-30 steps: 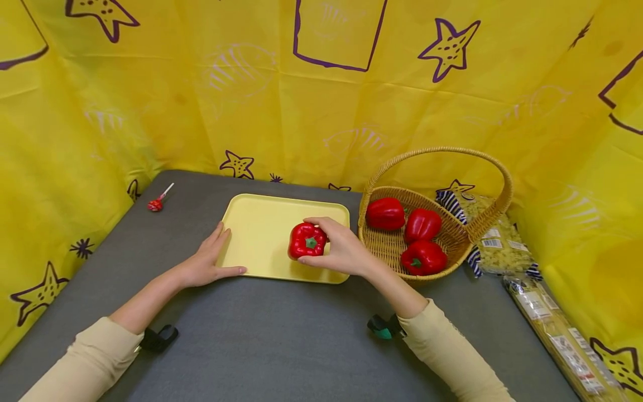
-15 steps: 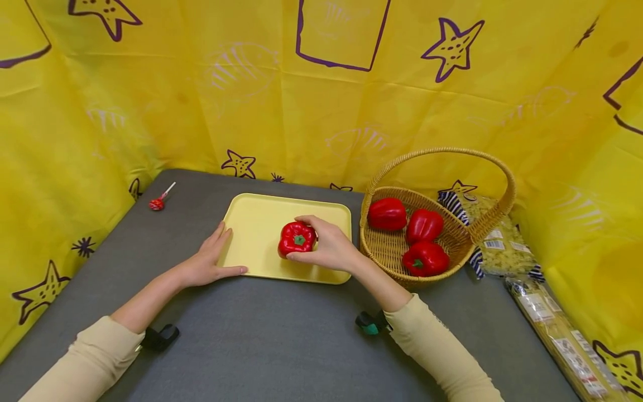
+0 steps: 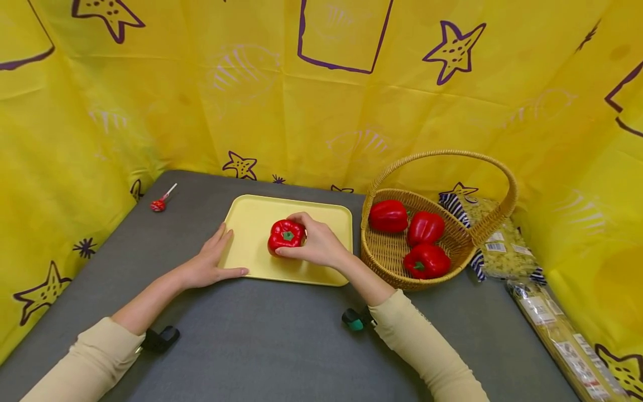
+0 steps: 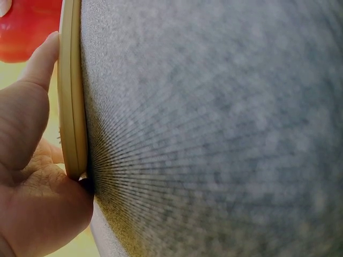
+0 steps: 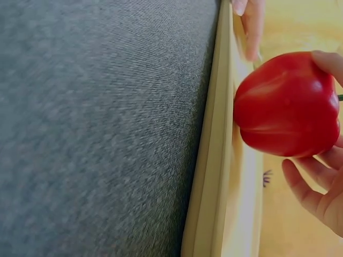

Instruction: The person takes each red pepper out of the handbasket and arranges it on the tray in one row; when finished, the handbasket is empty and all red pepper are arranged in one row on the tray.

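Observation:
A red bell pepper (image 3: 286,237), green stem up, is in my right hand (image 3: 317,241), thumb and fingers on opposite sides of it. It is over the middle of the pale yellow tray (image 3: 251,212); in the right wrist view the pepper (image 5: 286,107) is just past the tray's rim (image 5: 211,176), and whether its base touches the tray I cannot tell. My left hand (image 3: 207,261) rests at the tray's near left corner, fingers spread along the left edge. Its thumb lies along the front rim, as the left wrist view also shows the hand (image 4: 32,123) against the rim (image 4: 72,96).
Right of the tray stands a wicker basket (image 3: 384,259) with a tall handle, holding three red peppers (image 3: 426,228). Behind and beside it lie a bag of pasta (image 3: 502,245) and a long clear packet (image 3: 562,340). A red lollipop (image 3: 158,205) is at the back left of the grey table (image 3: 261,346).
My right hand has carried the bell pepper leftward over the tray, from its right part to near the middle. The left hand stays at the tray's corner.

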Action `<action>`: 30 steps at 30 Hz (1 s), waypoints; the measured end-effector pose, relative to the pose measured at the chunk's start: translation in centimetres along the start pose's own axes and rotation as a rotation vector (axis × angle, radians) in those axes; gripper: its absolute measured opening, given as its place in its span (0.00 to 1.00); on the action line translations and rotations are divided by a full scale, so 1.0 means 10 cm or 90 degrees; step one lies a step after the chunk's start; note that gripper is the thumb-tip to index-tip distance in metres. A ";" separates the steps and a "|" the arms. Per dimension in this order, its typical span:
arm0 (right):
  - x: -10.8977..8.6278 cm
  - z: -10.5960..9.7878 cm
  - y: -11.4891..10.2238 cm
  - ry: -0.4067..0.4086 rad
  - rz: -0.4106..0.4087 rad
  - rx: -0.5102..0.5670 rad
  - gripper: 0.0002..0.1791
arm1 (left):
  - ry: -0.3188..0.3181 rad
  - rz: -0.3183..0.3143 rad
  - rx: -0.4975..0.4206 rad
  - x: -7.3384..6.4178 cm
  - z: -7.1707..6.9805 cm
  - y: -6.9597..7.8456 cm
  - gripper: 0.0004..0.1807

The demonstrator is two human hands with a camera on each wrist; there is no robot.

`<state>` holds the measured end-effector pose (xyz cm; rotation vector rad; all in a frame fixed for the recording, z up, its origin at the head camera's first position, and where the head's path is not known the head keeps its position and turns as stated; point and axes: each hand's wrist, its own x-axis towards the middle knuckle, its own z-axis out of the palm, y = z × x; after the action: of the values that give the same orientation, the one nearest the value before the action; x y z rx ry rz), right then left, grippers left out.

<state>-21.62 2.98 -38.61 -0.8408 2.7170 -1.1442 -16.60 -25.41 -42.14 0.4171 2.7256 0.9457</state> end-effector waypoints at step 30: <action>0.47 0.30 -0.23 0.025 0.026 0.060 0.37 | 0.003 -0.006 -0.039 0.03 -0.03 -0.05 0.68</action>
<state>-23.70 -2.66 -38.55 -0.7544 2.6729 -1.2826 -17.03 -25.85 -42.30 0.3916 2.6919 1.0270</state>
